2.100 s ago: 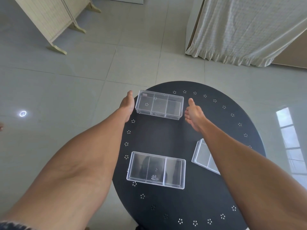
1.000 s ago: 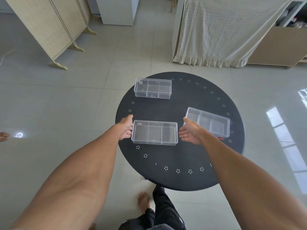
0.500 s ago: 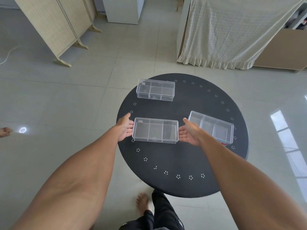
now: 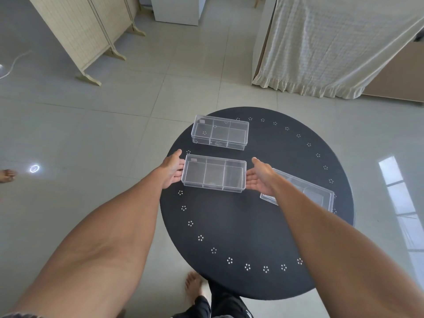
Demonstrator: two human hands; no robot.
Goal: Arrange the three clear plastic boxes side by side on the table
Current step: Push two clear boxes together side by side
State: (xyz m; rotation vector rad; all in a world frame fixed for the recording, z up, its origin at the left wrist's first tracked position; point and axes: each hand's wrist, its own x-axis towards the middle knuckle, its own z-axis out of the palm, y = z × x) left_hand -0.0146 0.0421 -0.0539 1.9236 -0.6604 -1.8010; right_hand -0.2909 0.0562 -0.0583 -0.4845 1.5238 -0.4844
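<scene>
Three clear plastic boxes with dividers sit on the round black table (image 4: 241, 228). The far box (image 4: 220, 135) lies near the table's back left edge. Just in front of it is the middle box (image 4: 213, 173), gripped at its short ends between my left hand (image 4: 172, 172) and my right hand (image 4: 260, 177). Its long side runs parallel to the far box, with a narrow gap between them. The third box (image 4: 308, 193) lies angled at the right, partly hidden behind my right forearm.
A folding screen (image 4: 78, 31) stands on the tiled floor at the back left, and a cloth-draped shelf (image 4: 332, 42) at the back right. My bare foot (image 4: 192, 288) and dark trouser leg show under the table's near edge. Another person's foot (image 4: 6, 175) is at the far left.
Both hands left the far box, came back to the middle box and took hold of its ends. They have since moved it away from me, closer to the far box.
</scene>
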